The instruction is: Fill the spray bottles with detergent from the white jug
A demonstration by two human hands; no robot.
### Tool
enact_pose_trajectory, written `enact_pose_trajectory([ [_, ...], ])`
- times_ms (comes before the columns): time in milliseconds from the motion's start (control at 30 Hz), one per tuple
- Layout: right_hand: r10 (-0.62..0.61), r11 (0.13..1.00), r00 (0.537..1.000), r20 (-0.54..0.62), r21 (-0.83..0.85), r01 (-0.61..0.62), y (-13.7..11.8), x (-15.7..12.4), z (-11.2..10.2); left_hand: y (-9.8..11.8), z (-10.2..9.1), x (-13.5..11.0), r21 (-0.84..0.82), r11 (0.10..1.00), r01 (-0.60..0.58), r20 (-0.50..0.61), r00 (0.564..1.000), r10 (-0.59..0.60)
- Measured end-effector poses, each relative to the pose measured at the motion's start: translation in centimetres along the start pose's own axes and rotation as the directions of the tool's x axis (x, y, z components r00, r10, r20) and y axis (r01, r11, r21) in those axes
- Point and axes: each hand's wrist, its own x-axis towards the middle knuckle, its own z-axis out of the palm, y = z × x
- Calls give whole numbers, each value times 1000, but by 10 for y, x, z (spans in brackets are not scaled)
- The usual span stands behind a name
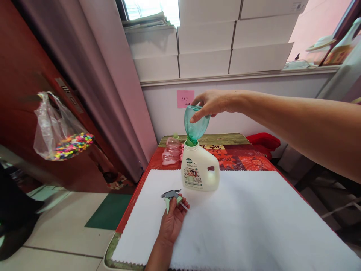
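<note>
My right hand (207, 105) grips a translucent green spray bottle (196, 124) by its base. The bottle is upside down, its neck at the open mouth of a cream detergent jug (197, 169) with a side handle. Whether the neck sits inside the mouth or just on it is hard to see, and so is any liquid flow. Low over the white mat, my left hand (173, 220) holds a grey and pale green trigger spray head (172, 196), its thin tube pointing right.
Behind the jug lie pink clear bottles (172, 151) on the red patterned table cover (239, 162). A white mat (239, 226) covers the front. A pink note (185, 99) is on the wall; a bag of colourful pieces (67, 145) hangs from the door.
</note>
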Motion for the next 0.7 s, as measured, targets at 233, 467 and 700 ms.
enact_pose_trajectory([
  [233,3,1000,1000,-6,2,-3,1,-1,1,0,0,1,3,1000,-5,1,1000,5],
  [467,2,998,1000,-13,63,-2,10,-2,2,0,0,0,8,1000,-4,11,1000,4],
  [700,-13,992,999,-31,128,17,23,-9,0,0,1,0,11,1000,-7,17,1000,7],
])
